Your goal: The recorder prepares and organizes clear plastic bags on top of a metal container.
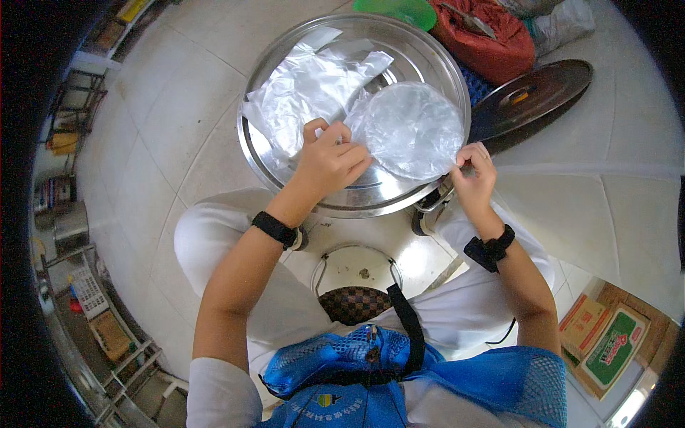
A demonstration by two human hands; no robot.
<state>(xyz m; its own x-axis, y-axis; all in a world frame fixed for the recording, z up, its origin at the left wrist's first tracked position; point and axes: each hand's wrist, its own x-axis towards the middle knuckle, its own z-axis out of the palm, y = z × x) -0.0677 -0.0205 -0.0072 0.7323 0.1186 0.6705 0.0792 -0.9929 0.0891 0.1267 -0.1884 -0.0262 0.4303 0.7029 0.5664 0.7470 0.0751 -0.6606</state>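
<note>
A wide round stainless-steel tray [356, 206] lies before me. On its left part are crumpled sheets or bags of clear plastic [299, 91]. On its right part is a round, flat bundle wrapped in clear plastic film [415, 131]; what it holds cannot be told. My right hand [475, 171] pinches the edge of this plastic at the lower right, thumb against fingers. At the bundle's left side, my left hand [334, 158] has its fingers curled at the plastic there; its fingertips are partly hidden.
A dark round pot lid [530, 101] leans at the right, near a red bag [484, 43] and a green plastic basin [398, 12]. Cardboard boxes [613, 345] stand at the lower right. Metal racks [109, 315] line the left. My knees flank the tray's near side.
</note>
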